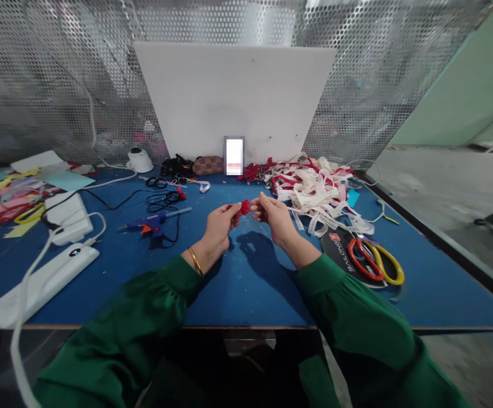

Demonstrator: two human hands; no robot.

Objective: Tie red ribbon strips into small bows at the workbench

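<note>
My left hand (220, 229) pinches a small red ribbon flower (245, 207) between thumb and fingers, over the middle of the blue table. Just to its right is my right hand (274, 218), its thumb and forefinger somewhat apart and its other fingers loosely curled. Its fingertips are close beside the flower; whether they touch it I cannot tell. I see nothing held in this hand. A tangled heap of white, pink and red ribbon strips (310, 190) lies behind and to the right of it.
On the left lie a blue glue gun (151, 222), a white power bank (42, 286), a white power strip (70, 218) and coloured sheets (15, 195). Red-and-yellow-handled scissors (376, 262) rest on a black round mat (335, 255) at right. A lit phone (234, 156) leans against a white board (236, 96).
</note>
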